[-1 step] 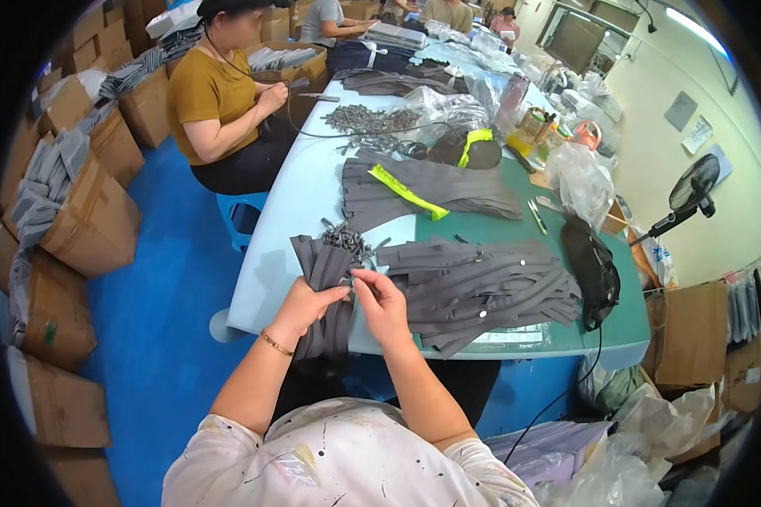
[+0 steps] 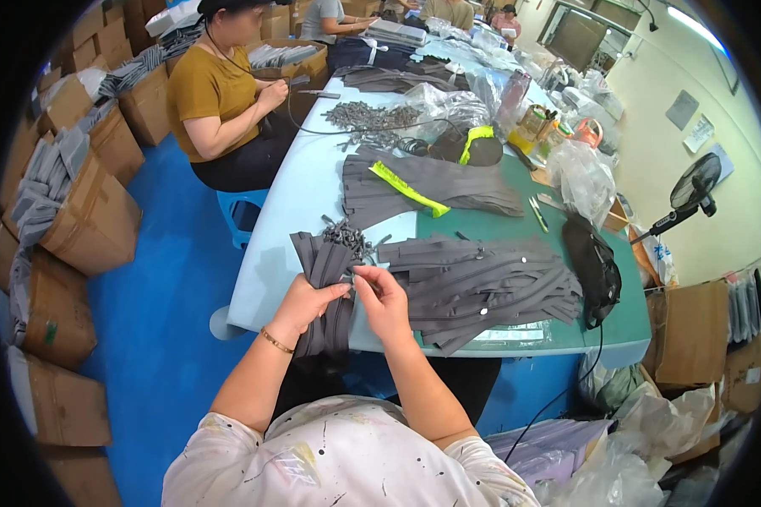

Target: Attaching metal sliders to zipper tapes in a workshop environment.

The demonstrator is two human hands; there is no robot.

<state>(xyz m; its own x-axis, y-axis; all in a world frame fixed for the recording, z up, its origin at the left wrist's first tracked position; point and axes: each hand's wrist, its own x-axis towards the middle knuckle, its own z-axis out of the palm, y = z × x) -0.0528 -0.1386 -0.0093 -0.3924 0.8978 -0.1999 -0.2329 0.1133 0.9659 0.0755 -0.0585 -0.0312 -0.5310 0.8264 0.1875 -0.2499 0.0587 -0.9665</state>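
My left hand (image 2: pixel 306 306) is wrapped round a bundle of dark grey zippers (image 2: pixel 319 260) at the table's near edge, its thumb pressed across them. The lower ends of the bundle hang over the edge. Close beside that thumb, my right hand (image 2: pixel 382 302) is closed in a pinch; whatever lies between its fingertips is too small to make out. Just beyond the bundle sits a small heap of dark zipper sliders (image 2: pixel 346 235). To the right of my hands a spread pile of grey zippers (image 2: pixel 482 283) covers part of the green cutting mat (image 2: pixel 604 334).
Farther up the table lie another zipper stack (image 2: pixel 456 190) with a neon yellow strip (image 2: pixel 407 189), loose sliders (image 2: pixel 372 118) and snips (image 2: pixel 538 215). A black bag (image 2: pixel 591 270) rests at right. At left a co-worker (image 2: pixel 215 101) sits near cardboard boxes (image 2: pixel 93 207). A fan (image 2: pixel 693 186) stands right.
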